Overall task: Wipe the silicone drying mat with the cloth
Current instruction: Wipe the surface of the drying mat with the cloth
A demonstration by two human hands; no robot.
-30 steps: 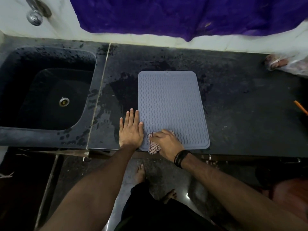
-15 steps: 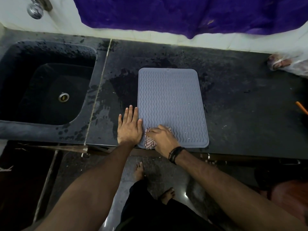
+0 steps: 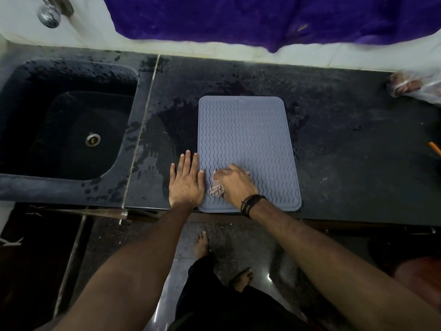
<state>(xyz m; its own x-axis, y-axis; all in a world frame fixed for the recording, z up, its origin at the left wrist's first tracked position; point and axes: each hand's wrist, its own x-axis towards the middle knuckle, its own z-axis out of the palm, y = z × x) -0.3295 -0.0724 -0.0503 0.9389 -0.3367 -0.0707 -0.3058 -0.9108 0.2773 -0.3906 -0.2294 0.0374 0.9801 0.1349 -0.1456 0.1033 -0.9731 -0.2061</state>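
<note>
A grey silicone drying mat [image 3: 245, 139] with wavy ridges lies flat on the black countertop [image 3: 346, 151], its near edge at the counter's front. My right hand [image 3: 235, 185] grips a bunched striped cloth [image 3: 216, 190] and presses it on the mat's near left part. My left hand [image 3: 187, 181] lies flat with straight fingers on the counter, its thumb side over the mat's left edge. Most of the cloth is hidden under my right hand.
A black sink [image 3: 69, 130] with a metal drain [image 3: 93, 139] sits to the left, a tap [image 3: 50, 14] above it. Wet patches mark the counter around the mat. A plastic bag [image 3: 415, 88] and an orange stick [image 3: 434, 148] lie at the far right. Purple fabric [image 3: 274, 17] hangs behind.
My right hand has slid the cloth a little farther up and rightward on the mat from its near left corner. My left hand stays flat at the mat's left edge.
</note>
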